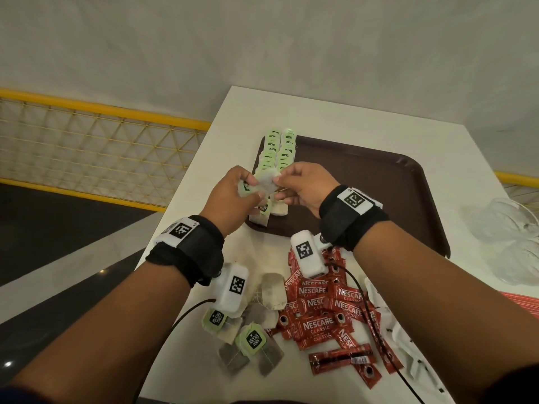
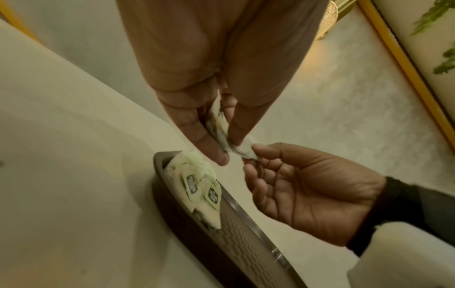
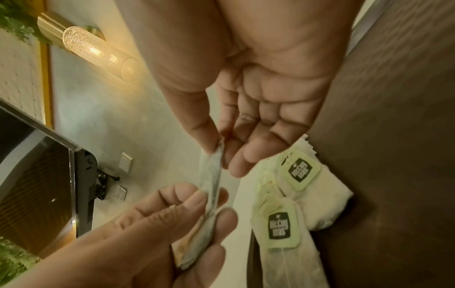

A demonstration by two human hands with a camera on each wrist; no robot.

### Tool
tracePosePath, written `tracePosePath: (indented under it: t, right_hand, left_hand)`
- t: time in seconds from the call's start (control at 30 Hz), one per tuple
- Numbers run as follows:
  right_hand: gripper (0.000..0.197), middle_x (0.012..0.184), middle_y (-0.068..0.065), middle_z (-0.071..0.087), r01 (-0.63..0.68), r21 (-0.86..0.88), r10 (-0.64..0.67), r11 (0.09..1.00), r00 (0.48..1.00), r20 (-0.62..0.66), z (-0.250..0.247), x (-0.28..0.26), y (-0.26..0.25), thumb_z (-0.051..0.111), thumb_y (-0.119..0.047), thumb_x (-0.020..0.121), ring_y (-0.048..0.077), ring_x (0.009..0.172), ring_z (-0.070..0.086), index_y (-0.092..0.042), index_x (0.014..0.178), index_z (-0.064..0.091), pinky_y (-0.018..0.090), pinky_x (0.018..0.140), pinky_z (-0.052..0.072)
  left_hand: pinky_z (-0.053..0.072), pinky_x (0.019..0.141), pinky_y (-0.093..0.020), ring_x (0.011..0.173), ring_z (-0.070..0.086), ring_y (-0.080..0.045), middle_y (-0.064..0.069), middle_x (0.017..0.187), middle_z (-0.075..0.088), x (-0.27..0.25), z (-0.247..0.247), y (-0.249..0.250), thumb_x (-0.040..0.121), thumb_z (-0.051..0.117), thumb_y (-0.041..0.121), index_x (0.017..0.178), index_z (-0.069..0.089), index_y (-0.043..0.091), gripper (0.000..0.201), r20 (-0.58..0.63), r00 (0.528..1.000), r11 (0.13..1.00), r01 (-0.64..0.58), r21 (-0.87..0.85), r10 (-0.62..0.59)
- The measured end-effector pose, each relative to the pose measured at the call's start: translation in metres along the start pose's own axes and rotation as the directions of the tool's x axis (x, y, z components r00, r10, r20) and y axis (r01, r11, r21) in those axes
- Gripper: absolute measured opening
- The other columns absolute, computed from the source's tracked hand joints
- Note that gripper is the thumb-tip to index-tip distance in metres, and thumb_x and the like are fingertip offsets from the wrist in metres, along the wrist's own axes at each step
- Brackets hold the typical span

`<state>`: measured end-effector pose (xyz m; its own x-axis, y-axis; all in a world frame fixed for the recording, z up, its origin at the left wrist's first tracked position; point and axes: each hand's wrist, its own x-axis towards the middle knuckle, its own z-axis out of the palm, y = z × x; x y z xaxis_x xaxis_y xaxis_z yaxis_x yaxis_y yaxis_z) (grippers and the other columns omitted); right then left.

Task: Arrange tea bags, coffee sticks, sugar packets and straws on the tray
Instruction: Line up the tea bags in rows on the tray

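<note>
The white paper tea bag with green tag [image 1: 264,182] is held above the near left corner of the brown plastic tray [image 1: 379,182], pinched by the left hand [image 1: 230,196] and the right hand [image 1: 303,185]. If the string catches, the two rows of tea bags [image 1: 277,153] could be disturbed.

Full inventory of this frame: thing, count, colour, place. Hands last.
tray: one, dark brown, on the white table.
rowed tea bags: two overlapping rows, white with green tags, tray's left edge; count unclear.
held tea bag: at least one, white, above the tray's left edge.
loose tea bags: several, white-grey, table near the left wrist.
coffee sticks: a pile, red, table below the tray.
clear plastic bag: one, right of the tray.
railing: yellow, left background.
left hand: pinches the held tea bag.
right hand: pinches the same bag.
</note>
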<state>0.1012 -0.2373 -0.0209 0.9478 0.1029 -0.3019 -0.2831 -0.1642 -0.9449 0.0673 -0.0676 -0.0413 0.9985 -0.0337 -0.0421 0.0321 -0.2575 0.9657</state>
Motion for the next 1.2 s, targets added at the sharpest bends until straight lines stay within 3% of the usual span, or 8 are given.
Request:
tracePosePath:
  t: [0.13, 0.23, 0.5, 0.63, 0.73, 0.9, 1.03, 1.2]
  right_hand:
    - [0.022, 0.067, 0.012, 0.065, 0.035, -0.104, -0.045, 0.994, 0.994, -0.095, -0.002, 0.000, -0.004, 0.066, -0.002, 0.086, 0.016, 0.051, 0.064, -0.011, 0.100, 0.050, 0.022, 0.044, 0.048]
    - [0.018, 0.066, 0.009, 0.064, 0.110, -0.238, -0.132, 0.965, 0.988, -0.080, 0.004, -0.003, -0.008, 0.062, -0.002, 0.085, 0.015, 0.048, 0.062, -0.013, 0.097, 0.055, 0.024, 0.046, 0.048]
    - [0.010, 0.068, 0.006, 0.066, 0.171, -0.277, -0.190, 0.946, 0.981, -0.045, 0.014, -0.009, -0.008, 0.062, -0.005, 0.085, 0.011, 0.050, 0.058, -0.003, 0.094, 0.067, 0.017, 0.048, 0.044]
    - [0.027, 0.073, 0.005, 0.059, 0.172, -0.219, -0.189, 0.960, 0.980, -0.057, 0.007, -0.005, -0.005, 0.076, -0.028, 0.082, 0.013, 0.058, 0.055, -0.014, 0.102, 0.066, 0.022, 0.055, 0.045]
    - [0.019, 0.080, 0.001, 0.060, 0.120, -0.242, -0.126, 0.963, 0.992, -0.007, 0.003, -0.004, -0.001, 0.075, -0.023, 0.083, 0.013, 0.074, 0.060, -0.021, 0.097, 0.062, 0.026, 0.069, 0.050]
    - [0.010, 0.083, 0.003, 0.070, 0.030, -0.082, -0.029, 0.996, 1.000, 0.007, -0.003, -0.006, 0.006, 0.069, -0.012, 0.087, 0.011, 0.067, 0.067, -0.016, 0.089, 0.060, 0.020, 0.059, 0.050]
    - [0.013, 0.089, 0.011, 0.073, -0.133, -0.218, 0.137, 0.967, 0.991, 0.000, -0.014, -0.005, 0.015, 0.070, -0.013, 0.087, 0.011, 0.064, 0.066, -0.010, 0.099, 0.064, 0.021, 0.054, 0.048]
    - [0.012, 0.084, 0.010, 0.070, -0.294, -0.361, 0.295, 0.885, 0.954, -0.054, -0.014, 0.000, 0.016, 0.069, -0.008, 0.088, 0.012, 0.057, 0.062, -0.009, 0.097, 0.062, 0.021, 0.047, 0.045]
  left_hand:
    - [0.057, 0.075, -0.037, 0.083, 0.069, -0.023, -0.001, 0.088, 0.070, 0.002, -0.001, 0.002, 0.087, 0.063, 0.014, 0.085, 0.064, 0.017, 0.004, -0.091, 0.994, 0.978, -0.047, 0.205, 0.067]
    - [0.036, 0.068, -0.020, 0.089, 0.057, -0.011, 0.005, 0.098, 0.067, 0.002, 0.003, 0.008, 0.089, 0.067, 0.028, 0.092, 0.069, 0.016, 0.012, -0.019, 0.983, 0.885, -0.155, 0.439, 0.182]
    - [0.031, 0.066, -0.019, 0.084, 0.051, -0.009, 0.005, 0.095, 0.061, 0.009, 0.003, 0.008, 0.088, 0.069, 0.037, 0.097, 0.067, 0.016, 0.023, 0.079, 0.977, 0.806, -0.209, 0.554, 0.199]
    - [0.033, 0.059, -0.019, 0.076, 0.053, -0.016, 0.000, 0.086, 0.063, 0.011, 0.000, 0.001, 0.093, 0.063, 0.028, 0.093, 0.066, 0.012, 0.016, 0.018, 0.989, 0.876, -0.139, 0.461, 0.147]
    - [0.040, 0.065, -0.018, 0.079, 0.056, -0.016, -0.002, 0.088, 0.065, 0.011, -0.001, -0.001, 0.093, 0.065, 0.023, 0.094, 0.069, 0.007, 0.017, -0.026, 0.993, 0.962, -0.106, 0.253, 0.116]
    - [0.057, 0.080, -0.042, 0.086, 0.064, -0.025, -0.003, 0.095, 0.066, 0.007, 0.002, 0.001, 0.094, 0.060, 0.014, 0.097, 0.067, 0.011, 0.008, 0.009, 1.000, 0.993, -0.016, 0.114, 0.016]
    - [0.059, 0.080, -0.043, 0.107, 0.061, -0.033, -0.016, 0.125, 0.059, 0.003, -0.004, 0.001, 0.096, 0.035, 0.001, 0.100, 0.064, 0.015, 0.032, 0.060, 0.997, 0.999, 0.043, 0.001, -0.043]
    - [0.059, 0.085, -0.045, 0.103, 0.065, -0.029, -0.013, 0.122, 0.059, 0.000, -0.007, -0.001, 0.092, 0.033, -0.010, 0.124, 0.055, 0.012, 0.045, 0.064, 0.998, 1.000, 0.028, 0.002, -0.028]
